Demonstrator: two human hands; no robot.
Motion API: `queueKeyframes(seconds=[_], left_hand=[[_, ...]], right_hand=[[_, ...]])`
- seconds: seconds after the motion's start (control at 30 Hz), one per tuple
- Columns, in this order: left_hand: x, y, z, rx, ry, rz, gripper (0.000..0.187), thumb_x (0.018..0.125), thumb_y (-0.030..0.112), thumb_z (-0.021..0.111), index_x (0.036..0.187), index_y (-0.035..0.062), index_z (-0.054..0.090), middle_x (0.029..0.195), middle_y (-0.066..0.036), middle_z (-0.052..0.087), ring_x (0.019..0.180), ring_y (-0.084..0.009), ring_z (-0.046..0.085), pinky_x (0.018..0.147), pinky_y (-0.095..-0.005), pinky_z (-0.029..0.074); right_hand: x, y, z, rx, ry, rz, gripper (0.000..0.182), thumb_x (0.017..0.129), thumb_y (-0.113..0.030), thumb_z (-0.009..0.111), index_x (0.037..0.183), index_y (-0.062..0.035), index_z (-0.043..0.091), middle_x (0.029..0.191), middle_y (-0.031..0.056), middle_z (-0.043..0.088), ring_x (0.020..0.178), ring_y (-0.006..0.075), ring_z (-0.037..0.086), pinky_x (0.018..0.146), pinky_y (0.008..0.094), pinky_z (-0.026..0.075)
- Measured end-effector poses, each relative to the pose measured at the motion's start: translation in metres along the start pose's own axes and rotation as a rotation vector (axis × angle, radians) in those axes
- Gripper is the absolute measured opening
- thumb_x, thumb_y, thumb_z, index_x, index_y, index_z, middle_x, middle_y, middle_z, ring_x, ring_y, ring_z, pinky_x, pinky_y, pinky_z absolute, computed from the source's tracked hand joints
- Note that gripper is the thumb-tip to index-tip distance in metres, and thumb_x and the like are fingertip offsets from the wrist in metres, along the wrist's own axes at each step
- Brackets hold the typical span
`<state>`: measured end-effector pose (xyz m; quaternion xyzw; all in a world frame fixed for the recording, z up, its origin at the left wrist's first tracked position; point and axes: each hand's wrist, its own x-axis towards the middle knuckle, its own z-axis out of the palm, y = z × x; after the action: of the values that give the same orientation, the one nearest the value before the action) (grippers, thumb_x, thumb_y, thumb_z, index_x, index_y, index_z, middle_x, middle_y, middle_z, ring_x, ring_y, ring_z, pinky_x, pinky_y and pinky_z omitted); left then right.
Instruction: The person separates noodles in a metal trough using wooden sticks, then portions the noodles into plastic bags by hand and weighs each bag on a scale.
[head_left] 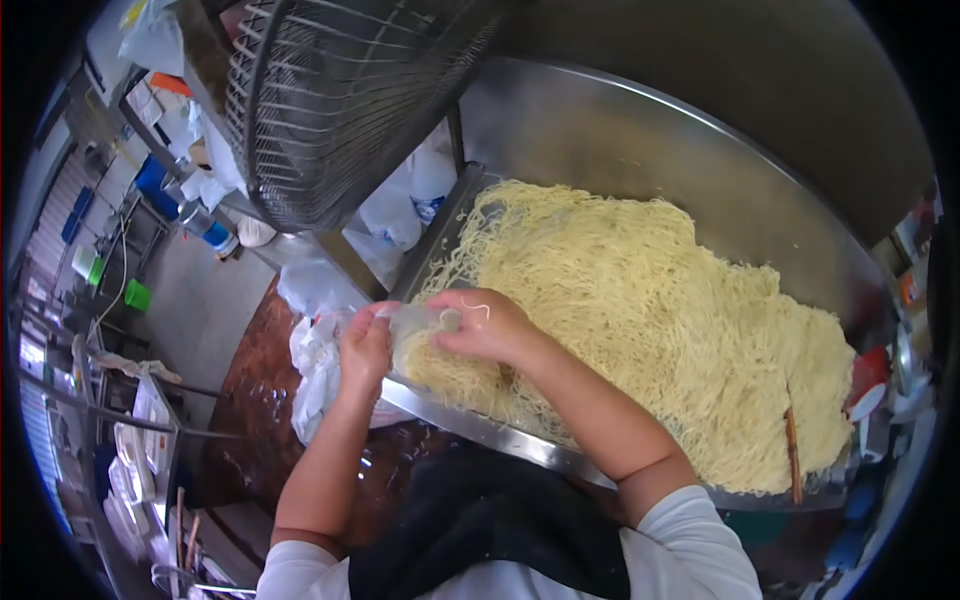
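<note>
A wide heap of pale yellow noodles [640,300] lies in a metal tray [480,428]. Over the tray's left end, a clear plastic bag [410,328] is stretched between my two hands. My left hand [366,345] is closed on the bag's left edge. On the other side my right hand [482,325] has its fingers closed at the bag's right edge, with a noodle strand stuck on its back. Whether noodles are inside the bag I cannot tell.
A large wire-caged fan [340,110] stands over the tray's upper left. White plastic bags [315,375] hang at the left edge. A wooden stick [792,455] rests on the noodles at right, near a red container [868,380].
</note>
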<state>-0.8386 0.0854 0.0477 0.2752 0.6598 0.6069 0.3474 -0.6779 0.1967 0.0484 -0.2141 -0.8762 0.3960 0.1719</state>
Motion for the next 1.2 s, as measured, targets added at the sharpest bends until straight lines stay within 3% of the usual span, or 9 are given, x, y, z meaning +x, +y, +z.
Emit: queueKeyframes(seconds=[0.07, 0.3, 0.33, 0.5, 0.7, 0.87, 0.97, 1.07, 1.2], left_hand=[[0.001, -0.001, -0.008, -0.123, 0.002, -0.054, 0.020, 0.093, 0.012, 0.045, 0.103, 0.0037, 0.060, 0.054, 0.007, 0.037, 0.043, -0.0041, 0.030, 0.039, -0.0221, 0.023], [0.002, -0.016, -0.033, -0.521, 0.034, -0.206, 0.019, 0.089, 0.010, 0.045, 0.099, 0.0048, 0.059, 0.049, 0.003, 0.030, 0.037, -0.0084, 0.025, 0.034, -0.0266, 0.020], [0.004, -0.020, -0.046, -0.595, -0.280, -0.174, 0.021, 0.085, 0.006, 0.051, 0.104, 0.0034, 0.059, 0.059, 0.001, 0.047, 0.045, -0.0078, 0.040, 0.040, -0.0249, 0.034], [-0.020, -0.004, 0.024, 0.257, -0.801, 0.248, 0.045, 0.074, 0.001, 0.069, 0.117, 0.0026, 0.057, 0.111, -0.001, 0.060, 0.097, -0.0082, 0.055, 0.086, -0.0251, 0.045], [0.003, -0.024, 0.048, 0.081, -1.002, -0.147, 0.044, 0.078, 0.011, 0.070, 0.118, 0.0015, 0.056, 0.110, -0.004, 0.062, 0.098, -0.0147, 0.058, 0.087, -0.0291, 0.046], [0.018, -0.016, 0.034, 0.408, -0.845, 0.071, 0.031, 0.085, 0.019, 0.065, 0.111, 0.0030, 0.061, 0.101, -0.004, 0.065, 0.093, -0.0139, 0.059, 0.083, -0.0302, 0.046], [0.026, 0.016, 0.020, 0.672, -0.803, 0.218, 0.026, 0.085, 0.024, 0.064, 0.102, 0.0053, 0.064, 0.092, -0.010, 0.068, 0.087, -0.0225, 0.063, 0.079, -0.0341, 0.048], [0.032, 0.029, 0.001, 1.234, -0.762, 0.430, 0.025, 0.077, 0.025, 0.063, 0.092, 0.0053, 0.063, 0.089, -0.017, 0.066, 0.086, -0.0370, 0.062, 0.074, -0.0453, 0.050], [0.032, 0.028, -0.011, 1.668, -0.714, 0.279, 0.026, 0.073, 0.023, 0.065, 0.092, 0.0064, 0.064, 0.087, -0.019, 0.066, 0.086, -0.0334, 0.065, 0.074, -0.0455, 0.051]], right_hand=[[-0.007, 0.016, 0.018, -0.128, 0.014, 0.031, 0.087, 0.062, -0.041, 0.078, 0.132, -0.0025, 0.044, 0.125, 0.0236, 0.051, 0.110, 0.0329, 0.055, 0.091, 0.0375, 0.046], [-0.053, 0.049, 0.034, -0.312, -0.142, 0.335, 0.036, 0.068, -0.025, 0.066, 0.101, -0.0099, 0.063, 0.093, 0.0142, 0.064, 0.090, 0.0322, 0.062, 0.076, 0.0423, 0.051], [-0.056, 0.050, 0.028, -0.323, -0.157, 0.319, 0.029, 0.069, -0.023, 0.064, 0.095, -0.0100, 0.064, 0.089, 0.0138, 0.064, 0.088, 0.0325, 0.062, 0.075, 0.0431, 0.051], [-0.050, 0.002, -0.008, -0.140, -0.050, 0.179, 0.020, 0.072, -0.018, 0.058, 0.088, -0.0084, 0.066, 0.085, 0.0141, 0.064, 0.083, 0.0315, 0.063, 0.072, 0.0424, 0.050], [-0.049, -0.010, -0.020, 0.172, 0.073, 0.181, 0.022, 0.071, -0.017, 0.063, 0.090, -0.0073, 0.066, 0.087, 0.0129, 0.065, 0.079, 0.0274, 0.063, 0.069, 0.0351, 0.050], [-0.045, 0.011, -0.009, 0.492, 0.089, 0.291, 0.043, 0.074, -0.033, 0.073, 0.107, -0.0087, 0.060, 0.092, 0.0106, 0.062, 0.075, 0.0202, 0.060, 0.065, 0.0305, 0.047], [-0.055, 0.043, 0.026, -0.096, 0.045, 0.128, 0.057, 0.072, -0.040, 0.075, 0.115, -0.0094, 0.055, 0.098, 0.0125, 0.061, 0.080, 0.0232, 0.061, 0.067, 0.0327, 0.048], [-0.072, 0.059, 0.013, -0.130, 0.014, 0.269, 0.035, 0.073, -0.037, 0.072, 0.095, -0.0105, 0.061, 0.085, 0.0108, 0.063, 0.079, 0.0276, 0.063, 0.069, 0.0375, 0.050], [-0.088, 0.065, -0.012, -0.115, -0.009, 0.312, 0.021, 0.077, -0.031, 0.067, 0.082, -0.0109, 0.065, 0.074, 0.0097, 0.062, 0.073, 0.0292, 0.063, 0.067, 0.0398, 0.050]])
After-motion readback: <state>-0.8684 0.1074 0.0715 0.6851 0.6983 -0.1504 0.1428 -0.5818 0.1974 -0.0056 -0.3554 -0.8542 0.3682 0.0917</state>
